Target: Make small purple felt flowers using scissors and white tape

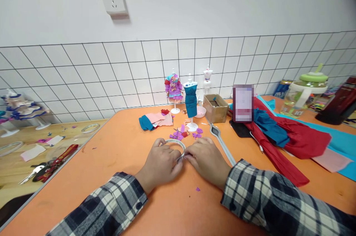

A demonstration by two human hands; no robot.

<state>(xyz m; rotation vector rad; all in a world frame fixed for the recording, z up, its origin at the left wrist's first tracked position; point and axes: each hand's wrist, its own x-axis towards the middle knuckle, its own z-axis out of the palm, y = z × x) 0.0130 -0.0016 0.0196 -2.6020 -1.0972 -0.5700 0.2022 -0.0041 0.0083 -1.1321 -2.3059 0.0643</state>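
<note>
My left hand [163, 162] is closed around a roll of narrow tape [181, 145], whose pale ring stands up above my fingers. Close against it, my right hand [208, 158] pinches at the roll's right side, by what looks like the tape's end. The fingertips hide most of that spot. Just beyond my hands lie purple fabric scraps [178, 134]. Behind them stands a small white dress form wrapped in teal cloth [190, 99]. Another form wears a ruffled purple dress [174, 89], and a bare white form [207, 76] is at the back.
Folded pink and teal cloth [155, 120] lies left of the forms. A cardboard box [216, 109], a pink bowl [200, 112] and grey scissors or tongs [219, 138] are to the right. Further right are a propped phone [243, 103], red fabric [303, 136] and a green-lidded jug [303, 95].
</note>
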